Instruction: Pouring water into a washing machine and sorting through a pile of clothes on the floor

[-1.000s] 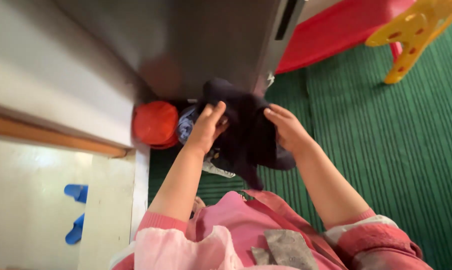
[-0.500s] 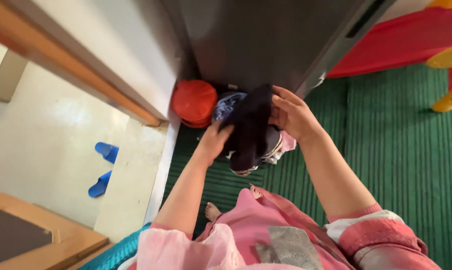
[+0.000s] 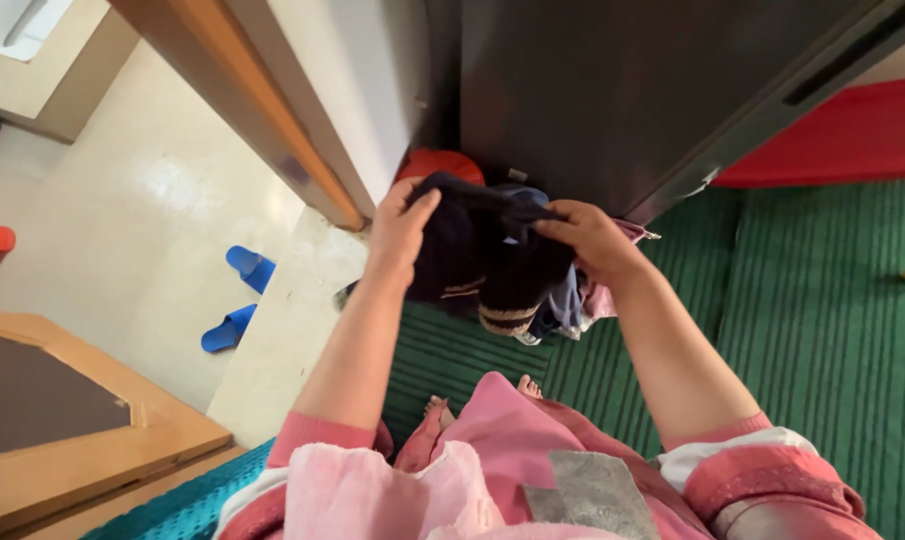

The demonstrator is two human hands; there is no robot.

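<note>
Dark navy knitted garment [image 3: 482,255], held up off the floor at the centre of the scene, in front of a dark cabinet. Its top edge is stretched between two grips: the left hand [image 3: 400,232] at its left corner and the right hand [image 3: 590,238] at its right. The cloth hangs in loose folds below that edge. A ribbed cuff with tan stripes dangles at its lowest point, on the near side. Part of the fabric is bunched between the hands.
</note>
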